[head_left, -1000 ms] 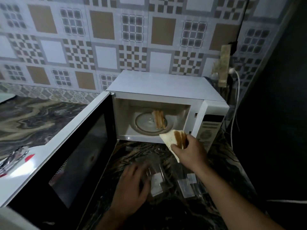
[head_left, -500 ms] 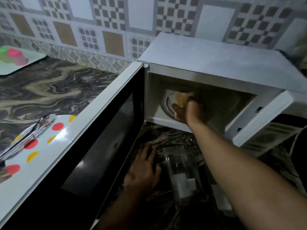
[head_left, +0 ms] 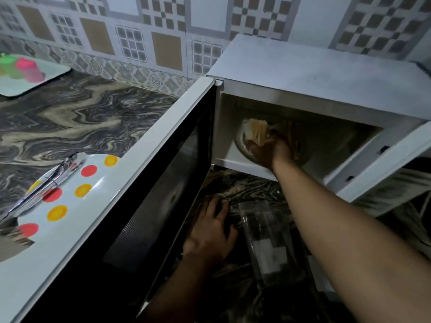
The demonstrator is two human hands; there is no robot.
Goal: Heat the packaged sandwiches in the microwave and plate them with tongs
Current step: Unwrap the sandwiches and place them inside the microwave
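At the far left a tray [head_left: 53, 75] carried green and pink items too blurred to identify, and nearer the viewer a spotted plate [head_left: 70, 206] bore the tongs [head_left: 46, 183], which lay untouched with their handles cut off by the frame edge. The open microwave door [head_left: 144, 206] hid part of the plate and much of the marbled counter [head_left: 70, 117]. Just right of the door, the left hand [head_left: 210, 231] rested on the counter with fingers spread and relaxed, holding nothing, just beside an empty clear package [head_left: 265, 241] with a white label; a second wrapper further right was mostly covered by the forearm. Inside the microwave [head_left: 314, 73], the right hand [head_left: 270, 150] reached over the glass turntable [head_left: 240, 145], its fingers around a sandwich [head_left: 256, 131], though shadow and blur made it impossible to say whether the grip was firm or already letting go. The sandwich looked light and soft, probably easy to crush or to let slide apart in layers, so it would likely be best held by its flat faces with gentle pressure, and later taken the same way with the tongs. A second brown shape behind the wrist may have been another sandwich, but it could not be made out.
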